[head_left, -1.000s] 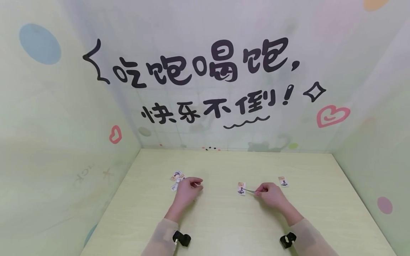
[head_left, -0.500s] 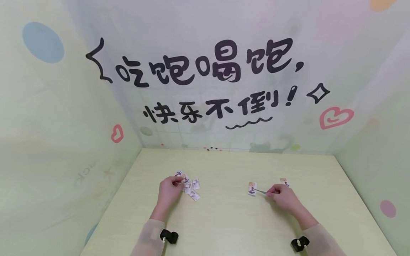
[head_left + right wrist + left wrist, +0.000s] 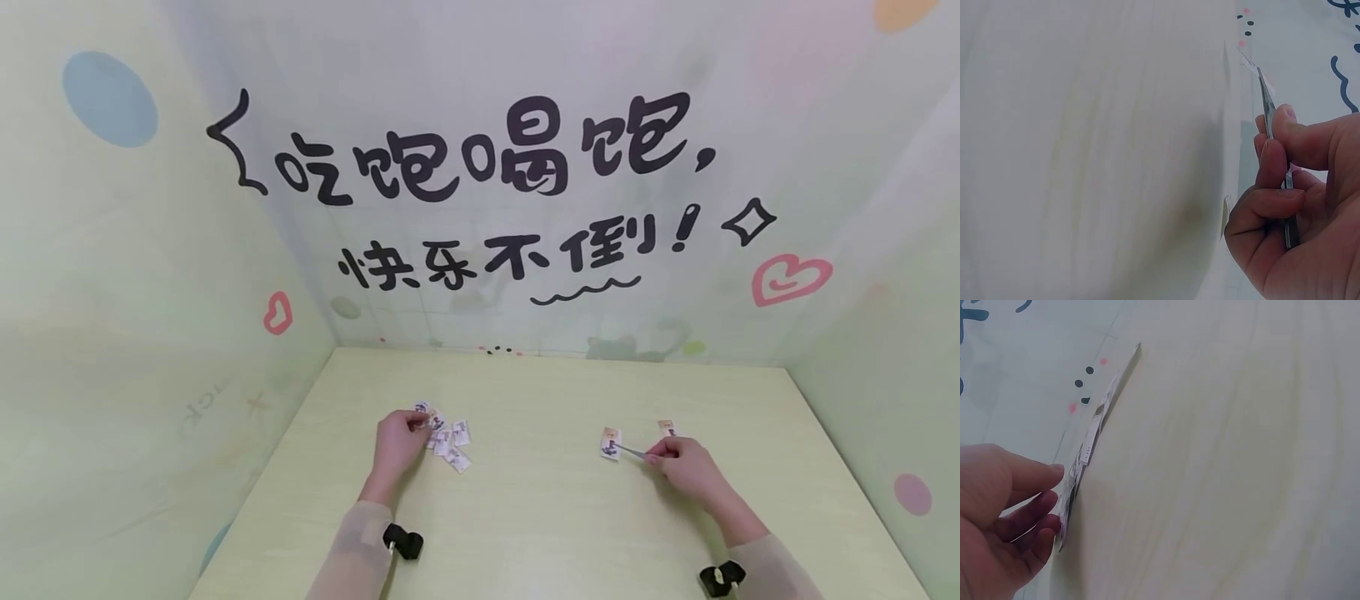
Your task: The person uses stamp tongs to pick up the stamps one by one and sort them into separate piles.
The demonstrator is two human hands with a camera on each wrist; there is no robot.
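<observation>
My right hand (image 3: 688,472) grips a pair of metal tweezers (image 3: 1265,99) between thumb and fingers. The tweezers' tips hold a small printed paper card (image 3: 611,442), orange at the top with a dark figure below; it appears raised above the table. Behind this hand another similar card (image 3: 666,427) lies partly hidden. My left hand (image 3: 397,443) is at the left edge of a loose heap of small cards (image 3: 453,446). In the left wrist view its loosely bent fingers (image 3: 1046,503) reach the heap (image 3: 1091,440), with a gap between thumb and index finger.
Pale wood-grain table (image 3: 525,517) under both hands. A back wall (image 3: 465,321) with large black lettering and side walls enclose it. Black wrist cameras (image 3: 403,542) are strapped over the sleeves.
My right hand has moved right, carrying the card in the tweezers. My left hand shifted left, uncovering more of the heap, and has since stayed nearly still there.
</observation>
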